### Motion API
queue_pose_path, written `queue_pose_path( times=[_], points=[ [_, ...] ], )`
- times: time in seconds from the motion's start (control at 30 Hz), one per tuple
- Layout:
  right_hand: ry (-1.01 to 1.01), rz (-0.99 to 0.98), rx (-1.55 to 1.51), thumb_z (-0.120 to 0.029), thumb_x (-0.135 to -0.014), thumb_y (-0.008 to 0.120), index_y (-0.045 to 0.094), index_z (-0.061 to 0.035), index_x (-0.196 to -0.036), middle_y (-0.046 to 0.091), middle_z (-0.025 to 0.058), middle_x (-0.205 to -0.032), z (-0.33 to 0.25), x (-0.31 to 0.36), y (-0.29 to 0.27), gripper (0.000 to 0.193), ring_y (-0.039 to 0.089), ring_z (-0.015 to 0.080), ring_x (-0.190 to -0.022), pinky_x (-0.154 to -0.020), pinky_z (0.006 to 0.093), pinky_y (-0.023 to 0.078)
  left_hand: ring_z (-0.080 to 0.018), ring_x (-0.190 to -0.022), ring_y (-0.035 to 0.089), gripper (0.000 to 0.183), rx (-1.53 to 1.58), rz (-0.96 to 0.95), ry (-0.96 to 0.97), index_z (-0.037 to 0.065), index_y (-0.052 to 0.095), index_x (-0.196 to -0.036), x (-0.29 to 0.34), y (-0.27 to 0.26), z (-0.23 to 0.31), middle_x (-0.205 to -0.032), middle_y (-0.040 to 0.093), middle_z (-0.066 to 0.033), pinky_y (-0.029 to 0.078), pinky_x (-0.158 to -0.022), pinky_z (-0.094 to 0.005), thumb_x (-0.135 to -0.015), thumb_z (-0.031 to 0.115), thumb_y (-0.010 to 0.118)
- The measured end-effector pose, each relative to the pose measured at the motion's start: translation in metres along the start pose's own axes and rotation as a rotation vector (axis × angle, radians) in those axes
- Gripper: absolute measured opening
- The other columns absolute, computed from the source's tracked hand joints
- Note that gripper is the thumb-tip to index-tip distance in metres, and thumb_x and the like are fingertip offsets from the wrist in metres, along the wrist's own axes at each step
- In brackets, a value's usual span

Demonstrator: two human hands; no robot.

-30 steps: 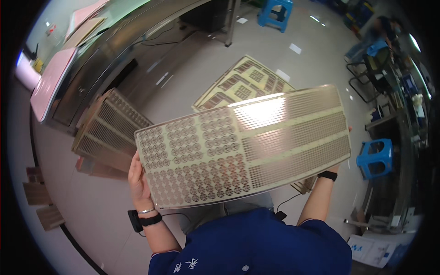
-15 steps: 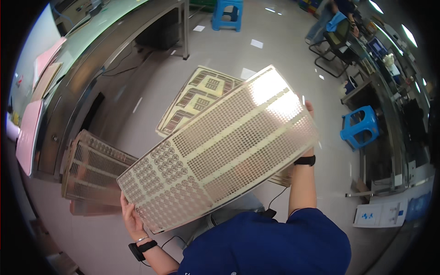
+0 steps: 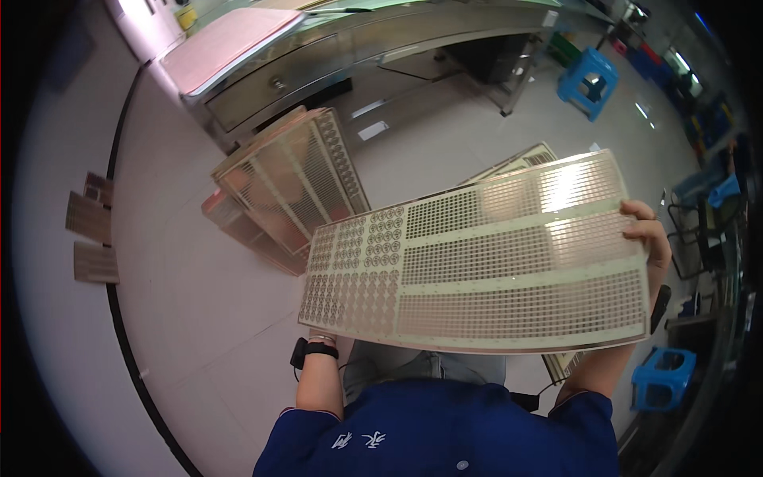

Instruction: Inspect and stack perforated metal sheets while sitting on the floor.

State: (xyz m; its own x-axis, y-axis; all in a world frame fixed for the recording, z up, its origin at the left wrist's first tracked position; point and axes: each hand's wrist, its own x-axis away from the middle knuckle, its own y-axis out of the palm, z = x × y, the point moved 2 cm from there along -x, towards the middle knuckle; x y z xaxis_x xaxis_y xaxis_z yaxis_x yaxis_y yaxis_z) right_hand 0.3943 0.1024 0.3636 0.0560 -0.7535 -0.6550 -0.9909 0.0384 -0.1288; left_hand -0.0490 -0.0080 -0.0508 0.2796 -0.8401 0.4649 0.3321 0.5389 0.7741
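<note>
A large thin circuit board panel (image 3: 477, 278), cream and copper-coloured, lies tilted across in front of me. Rows of small round patterns fill its left end, fine grids of squares the rest, and light glares off its far right part. The fingers of my right hand (image 3: 653, 238) curl over the right edge and grip it. My left hand (image 3: 321, 337) is under the near left corner; only the wrist side shows, its fingers hidden behind the panel. Beyond the left end, a stack of similar panels (image 3: 290, 179) leans upright on the floor.
Another patterned panel (image 3: 520, 161) shows past the far edge. A metal bench (image 3: 318, 75) with drawers carries a pink board (image 3: 230, 48). Blue stools stand at the far right (image 3: 588, 83) and near right (image 3: 664, 378). Brown boards (image 3: 87, 215) lean by the left wall.
My view has swung left toward the bench and wall. The panel has turned from a steep slant to nearly level across me. My left hand's fingers have gone out of sight behind it.
</note>
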Motion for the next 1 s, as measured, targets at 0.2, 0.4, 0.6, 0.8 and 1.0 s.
queue_pose_path(
  times=[0.2,0.4,0.6,0.8,1.0],
  points=[
    [-0.206,-0.416,0.536,0.011,-0.067,0.065,0.065,-0.0038,-0.081,0.064,0.01,-0.089,-0.003,-0.035,0.093,0.021,0.063,0.0205,-0.08,-0.067,0.0298,0.051,-0.0335,-0.125,0.041,0.048,0.177,0.138,0.244,-0.001,0.039,-0.133,-0.02,-0.012,-0.018,-0.136,0.043,-0.0166,0.036,-0.104,-0.0439,-0.098,0.031,0.034],
    [-0.536,-0.577,0.569,-0.004,-0.065,0.06,0.065,-0.0115,-0.082,0.052,0.0041,-0.071,0.022,-0.019,0.205,0.02,0.052,0.0206,-0.065,-0.057,0.0324,0.043,-0.0377,-0.129,0.034,0.061,0.742,0.056,-0.006,-0.006,0.034,-0.133,-0.013,0.028,-0.021,-0.137,0.039,-0.0223,0.031,-0.109,-0.0504,-0.097,0.043,0.034],
    [-0.58,-0.567,0.458,-0.009,-0.071,0.06,0.061,-0.015,-0.087,0.045,0.0009,-0.069,0.048,0.039,0.269,0.018,0.052,0.0175,-0.068,-0.059,0.0295,0.044,-0.0464,-0.131,0.026,0.058,0.748,0.033,-0.078,-0.012,0.025,-0.133,-0.008,0.049,0.0,-0.14,0.029,-0.0282,0.028,-0.111,-0.053,-0.096,0.03,0.04],
    [-0.318,-0.474,0.394,-0.007,-0.074,0.061,0.063,-0.015,-0.099,0.063,0.0053,-0.105,0.059,0.049,0.231,0.026,0.061,0.0209,-0.082,-0.07,0.0303,0.051,-0.0446,-0.133,0.023,0.06,0.629,0.013,-0.149,-0.013,0.013,-0.137,-0.044,0.048,0.012,-0.144,0.021,-0.0287,0.029,-0.11,-0.0524,-0.094,0.018,0.04],
    [0.109,-0.392,0.466,0.001,-0.078,0.063,0.065,-0.0107,-0.107,0.061,0.0128,-0.117,0.081,0.077,0.112,0.031,0.063,0.0245,-0.086,-0.074,0.0312,0.052,-0.0371,-0.135,0.025,0.07,0.625,0.046,-0.092,-0.009,0.008,-0.141,-0.09,0.073,0.037,-0.147,0.019,-0.0244,0.031,-0.11,-0.0485,-0.096,0.032,0.043]
  ],
)
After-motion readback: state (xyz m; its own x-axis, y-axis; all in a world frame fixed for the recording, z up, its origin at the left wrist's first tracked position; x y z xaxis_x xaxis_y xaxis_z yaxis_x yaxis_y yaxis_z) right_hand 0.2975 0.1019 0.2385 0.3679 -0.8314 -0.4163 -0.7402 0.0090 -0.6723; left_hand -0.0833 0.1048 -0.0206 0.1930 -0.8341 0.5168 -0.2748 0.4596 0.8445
